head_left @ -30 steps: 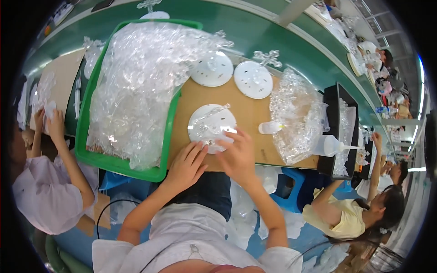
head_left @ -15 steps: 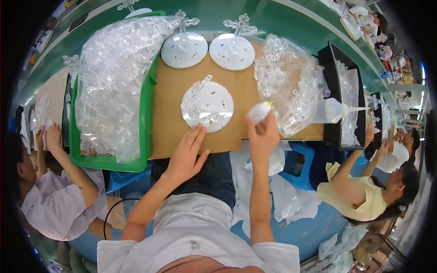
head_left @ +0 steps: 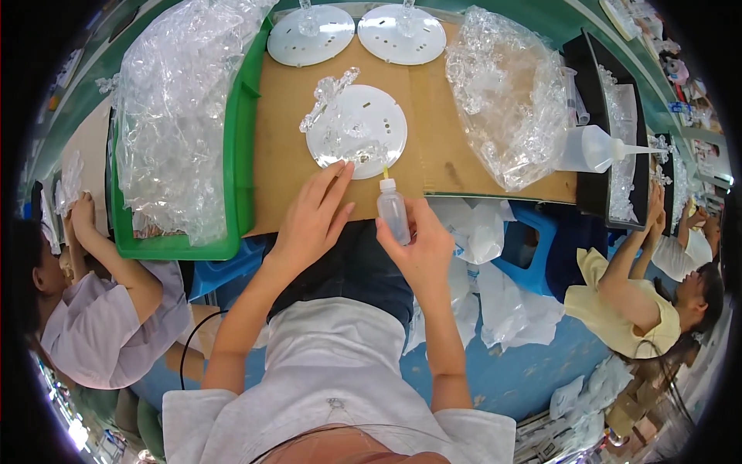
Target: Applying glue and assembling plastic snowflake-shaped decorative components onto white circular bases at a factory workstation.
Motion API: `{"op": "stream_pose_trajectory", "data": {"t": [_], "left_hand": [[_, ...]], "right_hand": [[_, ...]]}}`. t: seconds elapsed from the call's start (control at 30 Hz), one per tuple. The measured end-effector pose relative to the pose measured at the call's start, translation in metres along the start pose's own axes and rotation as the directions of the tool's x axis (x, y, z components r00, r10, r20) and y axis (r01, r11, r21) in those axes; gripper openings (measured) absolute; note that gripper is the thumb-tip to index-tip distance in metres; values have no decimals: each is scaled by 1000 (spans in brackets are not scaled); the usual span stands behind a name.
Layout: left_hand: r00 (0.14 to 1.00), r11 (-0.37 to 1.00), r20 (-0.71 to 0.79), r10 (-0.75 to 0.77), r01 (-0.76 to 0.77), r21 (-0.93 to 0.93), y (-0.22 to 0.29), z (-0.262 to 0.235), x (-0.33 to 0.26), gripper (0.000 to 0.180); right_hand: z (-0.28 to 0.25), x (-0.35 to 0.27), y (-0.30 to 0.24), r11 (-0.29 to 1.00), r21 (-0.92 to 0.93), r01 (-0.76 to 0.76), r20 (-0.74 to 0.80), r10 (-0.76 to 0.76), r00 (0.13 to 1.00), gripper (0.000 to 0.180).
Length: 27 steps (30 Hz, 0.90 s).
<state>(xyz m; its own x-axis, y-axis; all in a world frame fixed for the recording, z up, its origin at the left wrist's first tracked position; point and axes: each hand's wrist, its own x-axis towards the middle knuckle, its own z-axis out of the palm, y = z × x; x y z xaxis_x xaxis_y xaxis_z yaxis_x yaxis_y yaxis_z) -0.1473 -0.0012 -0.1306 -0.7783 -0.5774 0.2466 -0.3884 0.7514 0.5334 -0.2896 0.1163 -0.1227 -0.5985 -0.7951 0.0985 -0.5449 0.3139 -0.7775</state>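
A white round plate (head_left: 386, 127) with small slots and holes lies on the brown cardboard. A clear plastic cross-shaped ornament (head_left: 328, 99) rests tilted over its upper left side. My left hand (head_left: 315, 205) is stretched out flat, its fingertips touching the plate's near edge by the clear piece. Between the thumb and fingers of my right hand (head_left: 425, 246) is a small translucent squeeze bottle (head_left: 393, 216). The bottle's thin yellow nozzle points away from me, beside the plate's near right edge; I cannot tell whether it touches.
On the left stands a green bin (head_left: 233, 178) with bagged clear parts (head_left: 174, 116). Two white plates (head_left: 311, 37) with clear crosses stand behind. To the right are a clear bag of parts (head_left: 506, 100), a larger bottle (head_left: 591, 149) and a black tray (head_left: 593, 58). Co-workers sit on both sides.
My right hand has brought the squeeze bottle left and nearer to me, from beside the bag to the plate's near edge. My left hand stays at the plate. The view has shifted.
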Motion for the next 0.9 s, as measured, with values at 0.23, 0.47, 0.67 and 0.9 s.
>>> {"op": "stream_pose_trajectory", "data": {"t": [0.23,0.47,0.67,0.9], "left_hand": [[1000,999,6,-7,7,-39,2,-2,3,59],[1000,1000,14,16,-16,-20,0,-3,4,59],[999,999,29,17,-16,-37,-1,-5,4,59],[999,999,38,36,-36,-15,-4,-5,4,61]], "right_hand": [[6,-2,-3,996,80,-38,-20,40,999,31],[9,-5,-6,992,96,-76,-12,77,997,30],[20,-13,-11,990,113,-82,-10,84,996,31],[21,-13,-11,990,132,-52,15,51,999,30]]}}
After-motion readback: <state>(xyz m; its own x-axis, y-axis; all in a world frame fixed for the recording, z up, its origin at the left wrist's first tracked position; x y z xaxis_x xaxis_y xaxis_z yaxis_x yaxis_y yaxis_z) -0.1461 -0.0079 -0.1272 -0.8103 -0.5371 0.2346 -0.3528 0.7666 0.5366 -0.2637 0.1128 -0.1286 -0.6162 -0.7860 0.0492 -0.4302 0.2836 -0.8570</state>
